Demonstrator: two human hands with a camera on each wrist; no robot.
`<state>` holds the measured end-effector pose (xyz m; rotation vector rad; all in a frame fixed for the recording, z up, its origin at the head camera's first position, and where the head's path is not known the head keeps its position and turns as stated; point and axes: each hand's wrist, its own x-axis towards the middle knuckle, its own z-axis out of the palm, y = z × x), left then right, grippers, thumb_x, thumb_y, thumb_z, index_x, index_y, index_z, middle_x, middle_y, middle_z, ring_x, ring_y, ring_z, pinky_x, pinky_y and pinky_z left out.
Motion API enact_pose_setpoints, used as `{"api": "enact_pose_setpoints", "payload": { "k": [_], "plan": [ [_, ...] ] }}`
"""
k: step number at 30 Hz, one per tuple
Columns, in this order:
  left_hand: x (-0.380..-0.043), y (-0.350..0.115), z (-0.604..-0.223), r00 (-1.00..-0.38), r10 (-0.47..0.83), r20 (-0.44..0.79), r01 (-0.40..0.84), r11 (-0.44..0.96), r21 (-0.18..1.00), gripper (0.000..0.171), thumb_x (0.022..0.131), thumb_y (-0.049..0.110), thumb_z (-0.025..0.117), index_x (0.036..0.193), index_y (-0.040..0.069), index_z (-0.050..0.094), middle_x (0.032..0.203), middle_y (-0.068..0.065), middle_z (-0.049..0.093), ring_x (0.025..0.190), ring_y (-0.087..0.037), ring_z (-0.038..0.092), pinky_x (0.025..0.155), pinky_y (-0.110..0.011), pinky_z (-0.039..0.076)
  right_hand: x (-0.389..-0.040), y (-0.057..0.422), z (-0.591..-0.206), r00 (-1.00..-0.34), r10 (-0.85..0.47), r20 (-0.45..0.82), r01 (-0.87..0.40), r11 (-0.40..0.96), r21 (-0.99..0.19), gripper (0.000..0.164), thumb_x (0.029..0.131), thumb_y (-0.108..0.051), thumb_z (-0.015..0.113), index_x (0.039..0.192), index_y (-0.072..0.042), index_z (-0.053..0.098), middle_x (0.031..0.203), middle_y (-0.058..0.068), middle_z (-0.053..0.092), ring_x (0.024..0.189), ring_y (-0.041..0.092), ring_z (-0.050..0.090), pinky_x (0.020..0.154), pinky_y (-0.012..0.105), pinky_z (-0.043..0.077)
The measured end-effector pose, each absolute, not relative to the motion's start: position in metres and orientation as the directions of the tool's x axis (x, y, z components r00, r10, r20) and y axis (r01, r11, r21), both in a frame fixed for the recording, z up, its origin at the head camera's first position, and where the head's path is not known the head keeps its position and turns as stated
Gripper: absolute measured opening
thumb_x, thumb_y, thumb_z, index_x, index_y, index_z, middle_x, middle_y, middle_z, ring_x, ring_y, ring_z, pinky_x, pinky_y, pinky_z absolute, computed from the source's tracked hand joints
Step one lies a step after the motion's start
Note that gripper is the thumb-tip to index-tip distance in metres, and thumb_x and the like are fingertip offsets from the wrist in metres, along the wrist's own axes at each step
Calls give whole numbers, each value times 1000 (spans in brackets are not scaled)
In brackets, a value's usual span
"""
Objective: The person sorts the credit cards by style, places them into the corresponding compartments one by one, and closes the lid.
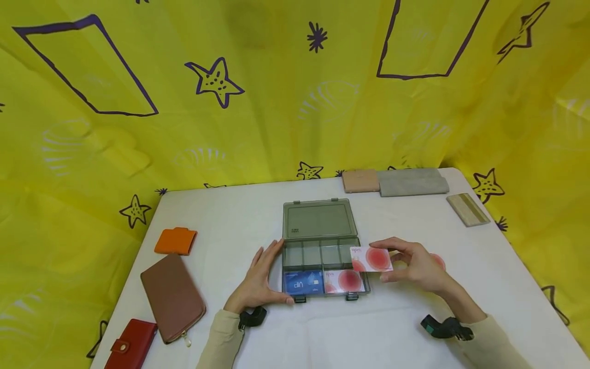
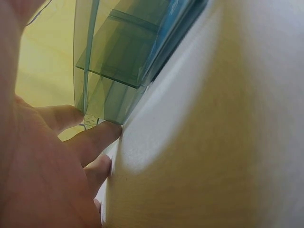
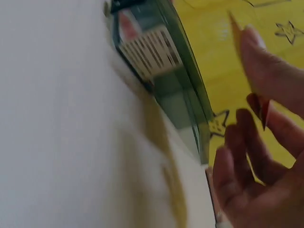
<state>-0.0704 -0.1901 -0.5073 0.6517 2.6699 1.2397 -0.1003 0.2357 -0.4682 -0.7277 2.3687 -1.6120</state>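
Observation:
A green see-through compartment box (image 1: 318, 253) lies with its lid (image 1: 318, 219) folded back. Its front compartments hold a blue VIP card (image 1: 304, 283) at left and a pink-and-white card (image 1: 338, 282) at right. My left hand (image 1: 255, 287) rests against the box's left side, fingers extended and thumb by the front corner. In the left wrist view, fingertips (image 2: 111, 129) touch the box wall. Between thumb and fingers my right hand (image 1: 417, 269) pinches another pink-and-white card (image 1: 369, 259), raised over the box's right side. This card appears nearly edge-on in the right wrist view.
A pink round shape (image 1: 439, 261) shows partly behind the right hand. At left lie an orange card holder (image 1: 176, 241), a brown zip wallet (image 1: 172, 297) and a red wallet (image 1: 131, 346). Tan (image 1: 360, 181), grey (image 1: 412, 182) and beige wallets (image 1: 467, 209) lie at back right.

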Motion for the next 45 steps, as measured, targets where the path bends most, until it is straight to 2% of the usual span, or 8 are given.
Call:
{"api": "enact_pose_setpoints", "payload": {
  "k": [7,15,22,28,32,36,40,45],
  "plan": [
    [-65,-188,-507,-900,433,43,311,569,761,140,61,45,100,171,13,20,176,-11,26,165,-35,16,134,-55,2,-79,204,-468,-859,-497,121,-392,488,-780,62,70,-32,100,126,-24,76,133,2,67,122,7,56,91,30,55],
    [-68,-190,-507,-900,434,48,321,583,746,140,62,46,100,172,15,18,176,-10,26,165,-35,16,134,-57,3,-79,194,-470,-823,-533,198,-503,520,-691,70,61,-31,103,126,-20,77,133,5,64,122,25,56,95,36,58],
    [-68,-191,-506,-903,428,52,319,582,748,139,62,45,99,172,15,19,176,-11,27,165,-35,16,134,-57,3,-79,202,-467,-788,-590,175,-539,524,-659,75,67,-42,99,135,-23,74,142,1,62,128,26,58,99,45,58],
    [-69,-192,-506,-908,414,58,314,584,749,140,61,45,99,171,14,19,176,-10,28,165,-35,16,134,-54,2,-89,231,-456,-840,-518,162,-479,567,-670,84,67,-34,101,142,-15,68,140,8,64,119,29,63,86,33,58],
    [-70,-193,-506,-907,416,70,324,581,747,139,62,45,99,171,13,19,176,-10,28,165,-35,17,136,-49,0,-95,270,-447,-912,-407,46,-350,717,-603,90,68,-34,101,146,-11,63,136,17,63,116,38,61,91,55,59],
    [-69,-194,-506,-904,419,83,333,572,749,139,62,44,100,171,14,19,176,-10,29,165,-35,17,136,-43,-2,-96,306,-449,-946,-313,-87,-223,819,-528,93,69,-37,100,148,-6,60,139,29,58,123,49,53,98,78,47],
    [-68,-194,-506,-900,425,93,345,565,750,139,62,44,100,171,12,20,175,-11,29,164,-37,18,136,-41,-2,-94,326,-457,-950,-281,-134,-184,854,-487,88,70,-34,99,144,-3,63,134,30,60,117,47,55,93,72,51],
    [-70,-192,-505,-892,438,116,373,565,736,138,62,44,99,170,10,21,175,-12,30,163,-39,21,134,-54,4,-91,331,-465,-942,-312,-123,-216,846,-487,74,72,-25,99,137,-9,70,115,10,66,103,28,59,84,41,57]
  ]
}}
